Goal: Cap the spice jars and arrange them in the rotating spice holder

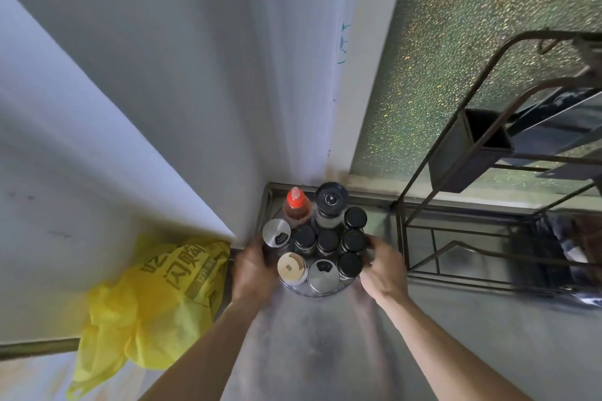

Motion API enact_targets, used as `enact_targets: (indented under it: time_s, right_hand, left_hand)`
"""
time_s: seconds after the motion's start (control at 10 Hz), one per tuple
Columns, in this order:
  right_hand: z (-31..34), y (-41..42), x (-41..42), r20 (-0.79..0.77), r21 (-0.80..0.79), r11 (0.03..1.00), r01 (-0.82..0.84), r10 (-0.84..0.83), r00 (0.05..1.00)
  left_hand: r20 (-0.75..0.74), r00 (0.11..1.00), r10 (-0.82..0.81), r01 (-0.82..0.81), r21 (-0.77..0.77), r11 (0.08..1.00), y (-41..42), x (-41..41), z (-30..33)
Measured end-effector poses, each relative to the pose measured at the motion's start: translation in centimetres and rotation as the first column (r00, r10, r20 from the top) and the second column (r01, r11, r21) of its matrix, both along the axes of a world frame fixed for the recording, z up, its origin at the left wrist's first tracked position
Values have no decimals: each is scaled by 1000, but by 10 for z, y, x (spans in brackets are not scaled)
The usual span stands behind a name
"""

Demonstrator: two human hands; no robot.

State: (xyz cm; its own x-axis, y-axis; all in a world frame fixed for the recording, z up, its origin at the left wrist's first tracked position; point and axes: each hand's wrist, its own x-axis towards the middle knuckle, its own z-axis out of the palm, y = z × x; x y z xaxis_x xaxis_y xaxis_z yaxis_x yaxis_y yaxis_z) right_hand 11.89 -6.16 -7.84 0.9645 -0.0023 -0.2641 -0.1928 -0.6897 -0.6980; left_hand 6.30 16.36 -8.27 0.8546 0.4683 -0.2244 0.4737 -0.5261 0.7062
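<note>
Spice holder (312, 290): a round, clear rotating tray, sitting on the grey counter (325, 352) in the corner by the wall, straight ahead of the person and between both hands.
Left hand (252, 267): fingers are curling around the holder's left rim, gripping it beside the steel shaker (276, 234).
Right hand (382, 265): fingers are curling around the right rim, touching the black-capped jars (350, 265) there.
Key relation: the holder's spin axis is standing upright; the two hands are sitting on opposite sides, equally near, so a turn or a slide looks ready from either.
Jars: all seem capped; several black lids, a wooden lid (292, 267), a steel lid (323, 275), a red-capped squeeze bottle (296, 207) and a tall grinder (330, 202) at the back.
Progress: arranging appears nearly finished.
Writing: no jar labels are readable; a yellow plastic bag (146, 303) at left is showing large dark Chinese characters, upside down and partly creased.
Surroundings: a dark wire rack (488, 205) is standing at right.
</note>
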Motion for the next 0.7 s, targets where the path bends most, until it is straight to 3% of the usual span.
enact_targets:
  time_s: [0.3,0.5,0.7]
  right_hand:
    - [-4,1,2,-40,-17,1000,1,-1,999]
    - [5,-2,-10,-28,-22,1000,-22,22,999]
    - [33,-15,-52,10,-232,964,-131,137,991]
  left_hand:
    - [7,998,-57,56,63,996,1,2,-8]
    - [21,989,-145,144,15,989,2,-8,2]
    - [-44,991,-129,136,209,968,-5,-39,30]
